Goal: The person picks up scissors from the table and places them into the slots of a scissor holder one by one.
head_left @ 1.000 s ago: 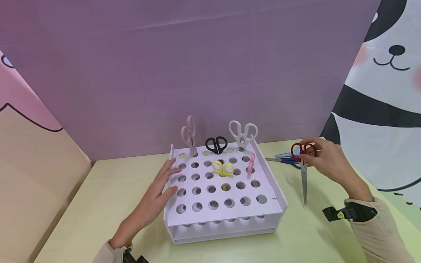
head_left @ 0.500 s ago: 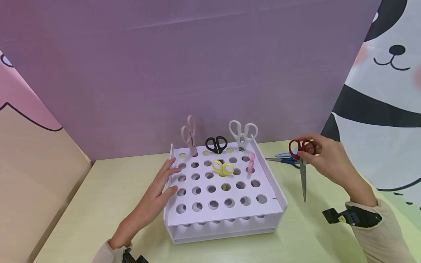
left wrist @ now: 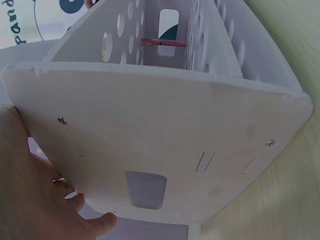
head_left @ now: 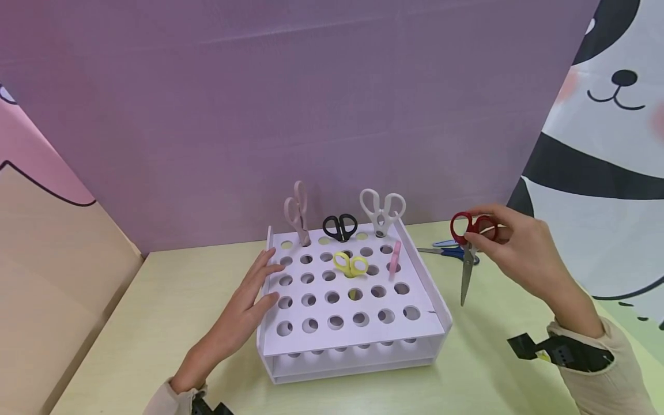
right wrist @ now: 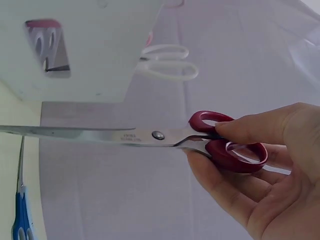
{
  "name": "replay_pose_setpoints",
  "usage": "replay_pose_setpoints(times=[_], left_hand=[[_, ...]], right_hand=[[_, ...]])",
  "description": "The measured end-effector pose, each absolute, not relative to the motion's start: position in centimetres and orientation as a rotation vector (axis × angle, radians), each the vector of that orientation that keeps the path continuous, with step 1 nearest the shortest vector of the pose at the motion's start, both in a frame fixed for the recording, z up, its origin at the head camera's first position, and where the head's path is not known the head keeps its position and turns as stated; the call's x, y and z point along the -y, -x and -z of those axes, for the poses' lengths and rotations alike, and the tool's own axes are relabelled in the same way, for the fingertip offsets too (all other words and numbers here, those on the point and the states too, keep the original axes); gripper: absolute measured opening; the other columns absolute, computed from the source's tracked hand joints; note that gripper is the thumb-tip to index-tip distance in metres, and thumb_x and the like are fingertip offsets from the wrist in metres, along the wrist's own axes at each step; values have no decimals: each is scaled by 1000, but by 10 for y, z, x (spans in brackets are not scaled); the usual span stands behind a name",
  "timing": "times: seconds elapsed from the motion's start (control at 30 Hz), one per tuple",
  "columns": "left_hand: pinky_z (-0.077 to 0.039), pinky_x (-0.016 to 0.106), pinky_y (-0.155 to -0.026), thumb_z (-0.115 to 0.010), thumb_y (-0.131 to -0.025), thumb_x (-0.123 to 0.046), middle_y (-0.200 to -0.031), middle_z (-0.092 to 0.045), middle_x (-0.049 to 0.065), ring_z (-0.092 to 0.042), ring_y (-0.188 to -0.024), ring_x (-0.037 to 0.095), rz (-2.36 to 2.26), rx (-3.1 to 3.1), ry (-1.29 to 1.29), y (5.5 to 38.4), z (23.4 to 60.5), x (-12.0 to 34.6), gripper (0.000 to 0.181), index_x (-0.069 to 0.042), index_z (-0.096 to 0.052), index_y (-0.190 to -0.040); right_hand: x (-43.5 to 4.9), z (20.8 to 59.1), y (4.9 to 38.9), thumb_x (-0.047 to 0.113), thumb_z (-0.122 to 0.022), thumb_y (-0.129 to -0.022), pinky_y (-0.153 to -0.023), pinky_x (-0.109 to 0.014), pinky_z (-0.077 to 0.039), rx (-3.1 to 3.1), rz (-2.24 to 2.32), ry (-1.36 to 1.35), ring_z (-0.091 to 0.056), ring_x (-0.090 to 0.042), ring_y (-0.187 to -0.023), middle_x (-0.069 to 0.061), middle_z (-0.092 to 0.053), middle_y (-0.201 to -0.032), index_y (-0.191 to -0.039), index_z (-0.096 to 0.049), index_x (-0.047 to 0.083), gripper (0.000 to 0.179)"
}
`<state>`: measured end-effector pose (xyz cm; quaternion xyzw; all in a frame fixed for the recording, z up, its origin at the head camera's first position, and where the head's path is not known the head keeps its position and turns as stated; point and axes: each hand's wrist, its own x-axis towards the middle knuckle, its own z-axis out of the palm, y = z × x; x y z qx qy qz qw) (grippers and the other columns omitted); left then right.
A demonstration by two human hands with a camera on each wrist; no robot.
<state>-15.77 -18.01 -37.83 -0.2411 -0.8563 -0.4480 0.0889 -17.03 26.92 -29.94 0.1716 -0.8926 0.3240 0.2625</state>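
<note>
My right hand holds red-handled scissors by their loops, blades pointing down, above the table to the right of a white rack full of round holes. In the right wrist view thumb and fingers pinch the red handles. My left hand rests its fingers on the rack's left edge, fingers spread. Standing in the rack are pale pink scissors, black scissors, white scissors, yellow scissors and a pink-handled pair seen edge-on.
Blue-handled scissors lie on the table right of the rack, beside a light blue piece partly hidden. A purple cloth wall rises behind the table. A panda-printed panel stands at the right.
The right hand has lifted slightly and moved the red-handled scissors a little to the left, and their blade tips have swung toward the rack. The left hand stays on the rack.
</note>
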Motion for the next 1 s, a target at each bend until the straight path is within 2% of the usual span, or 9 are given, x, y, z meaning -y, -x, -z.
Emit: replay_pose_setpoints(times=[0.37,0.57,0.67,1.0], left_hand=[[-16,63,-117,-52,-98,-11,-165,-19,1,-5,-153,26,1337,2546,725,157,379,181,41,-12,-51,-139],[-16,63,-117,-52,-98,-9,-165,-19,0,-5,-153,24,1344,2545,696,153,376,184,41,-12,-51,-139],[-16,63,-117,-51,-99,-10,-165,-18,0,-5,-153,24,1347,2537,703,154,375,184,41,-11,-51,-140],[-15,63,-117,-52,-99,-10,-165,-18,2,-5,-153,24,1357,2524,726,158,379,180,40,-11,-51,-139]], right_hand=[[-254,286,148,-7,-80,-77,-72,-1,-45,2223,-891,-463,-57,16,-77,-14,-70,-98,-123,-66,4,50],[-241,276,139,-10,-80,-75,-75,-3,-47,2077,-886,-442,-58,8,-76,10,-65,-94,-124,-67,3,52],[-235,268,135,-11,-80,-75,-77,-4,-47,2006,-896,-421,-59,5,-76,17,-63,-97,-126,-66,4,54],[-223,257,127,-13,-76,-77,-76,-7,-49,1832,-941,-402,-59,-1,-78,9,-67,-103,-125,-67,1,51]])
